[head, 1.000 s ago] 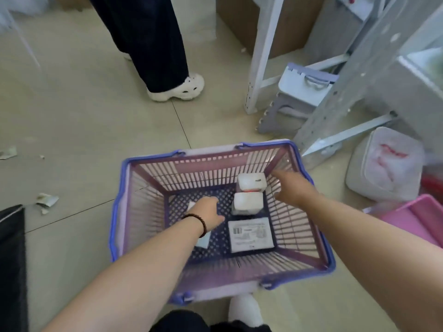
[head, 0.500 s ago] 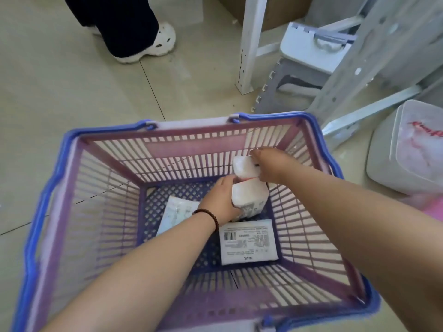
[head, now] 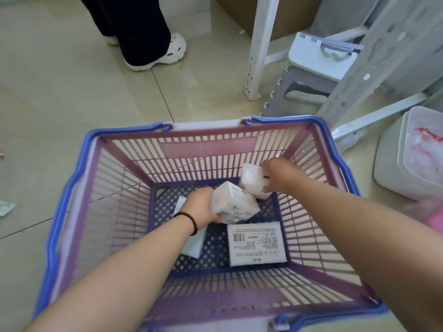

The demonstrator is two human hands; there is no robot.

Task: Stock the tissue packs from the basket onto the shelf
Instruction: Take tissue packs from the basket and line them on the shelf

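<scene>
Two white tissue packs are lifted inside a purple-and-blue basket [head: 72, 212] on a tiled floor [head: 60, 92]. The left hand [head: 202, 207], a dark bead bracelet [head: 189, 220] at its wrist, grips one tilted tissue pack [head: 236, 207], whose small side print is too fine to read. Just beyond it, the right hand [head: 280, 174] closes around a second tissue pack [head: 251, 180] near the basket's far right corner; the two packs almost touch. Below the left hand's pack, a third pack [head: 256, 244] lies flat on the basket's bottom, its label side up with a barcode and rows of tiny print, illegible. A fourth white pack [head: 194, 245] lies partly hidden under the left wrist. Beyond the right hand, outside the basket, stand a white shelf post [head: 261, 44] and a folding step stool [head: 316, 68]; a lidded white container [head: 407, 159] to its right bears red script cut off by the frame. A bystander's dark trousers [head: 134, 25] and white clog [head: 165, 53] stand beyond the left hand.
</scene>
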